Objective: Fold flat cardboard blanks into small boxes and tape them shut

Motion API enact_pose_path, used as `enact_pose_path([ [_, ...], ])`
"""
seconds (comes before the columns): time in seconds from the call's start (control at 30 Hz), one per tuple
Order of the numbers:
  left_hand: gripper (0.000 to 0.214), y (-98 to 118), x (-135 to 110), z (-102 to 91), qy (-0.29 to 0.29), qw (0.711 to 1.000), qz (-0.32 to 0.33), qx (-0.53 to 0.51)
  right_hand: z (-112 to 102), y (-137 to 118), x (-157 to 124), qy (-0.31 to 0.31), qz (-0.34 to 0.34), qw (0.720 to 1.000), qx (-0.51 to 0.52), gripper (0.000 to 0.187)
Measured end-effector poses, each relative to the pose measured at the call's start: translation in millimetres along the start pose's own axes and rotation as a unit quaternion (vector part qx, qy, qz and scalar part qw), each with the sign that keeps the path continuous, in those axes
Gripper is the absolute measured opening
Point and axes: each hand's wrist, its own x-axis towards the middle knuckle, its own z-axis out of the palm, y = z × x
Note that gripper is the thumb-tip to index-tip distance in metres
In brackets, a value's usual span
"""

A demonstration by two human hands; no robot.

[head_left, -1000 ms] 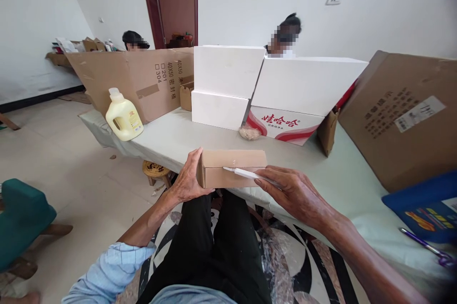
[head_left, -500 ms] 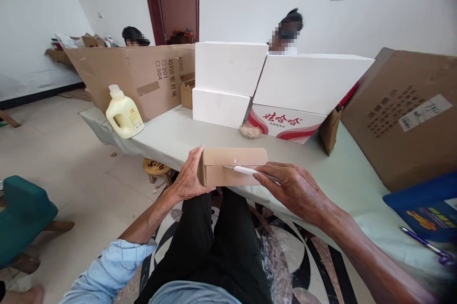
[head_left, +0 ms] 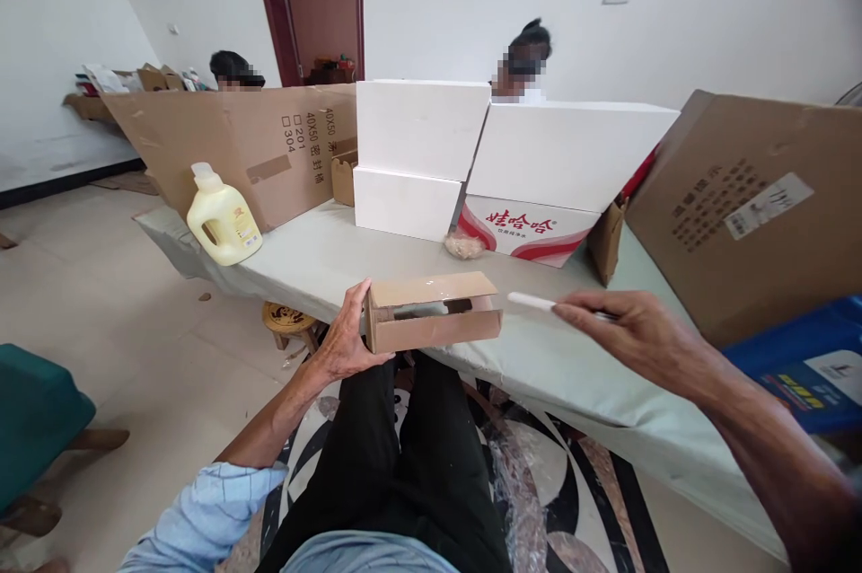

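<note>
My left hand (head_left: 347, 338) grips the left end of a small brown cardboard box (head_left: 437, 335) at the table's front edge. The box's two long top flaps stand parted, and through the gap something pale and dark shows, too little to name. To the right of the box, my right hand (head_left: 629, 330) is closed on a slim white knife (head_left: 532, 300), which points left and is apart from the box. Its blade cannot be made out now.
White boxes (head_left: 421, 128) stand stacked at the back, above a red-and-white carton (head_left: 529, 230). A yellow jug (head_left: 225, 218) stands left; a blue container (head_left: 801, 366) and large carton (head_left: 747, 187) stand right. Crumpled plastic (head_left: 464, 244) lies mid-table. Two people sit beyond.
My right hand has drawn the knife out of the box's top seam and moved right with it. The flaps, closed before, now stand apart. My left hand keeps its hold.
</note>
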Motion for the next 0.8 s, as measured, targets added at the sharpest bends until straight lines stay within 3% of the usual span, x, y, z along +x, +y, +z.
enact_pose_path([
  [0.1,0.142,-3.1,-0.9,0.1,0.000,1.000,0.004,-0.010,21.7,44.3,-14.1,0.038,0.074,0.996,0.020,0.059],
  [0.23,0.139,-3.8,0.3,-3.5,-0.014,1.000,0.016,-0.012,97.3,103.6,-42.3,0.028,0.187,0.980,-0.062,0.045],
  [0.3,0.139,-3.8,0.7,-6.0,-0.018,1.000,0.021,-0.009,131.0,124.1,-53.6,0.043,0.195,0.977,-0.075,0.039],
  [0.37,0.139,-2.7,0.9,-8.5,-0.023,0.999,0.022,-0.002,150.7,131.4,-57.8,0.070,0.176,0.980,-0.067,0.037],
  [0.47,0.137,1.7,1.5,-12.0,-0.037,0.999,0.024,0.012,154.0,110.7,-50.2,0.156,0.093,0.983,0.000,0.040],
  [0.57,0.137,7.5,1.9,-16.1,-0.054,0.998,0.038,0.020,140.1,59.5,-37.1,0.235,-0.029,0.968,0.085,0.034],
  [0.7,0.139,11.2,-0.8,-24.1,-0.070,0.997,0.034,0.022,123.6,-8.4,-34.0,0.230,-0.183,0.954,0.064,0.034],
  [0.8,0.143,10.3,-5.6,-30.4,-0.068,0.997,0.009,0.017,121.3,-33.0,-43.2,0.231,-0.223,0.947,0.030,0.045],
])
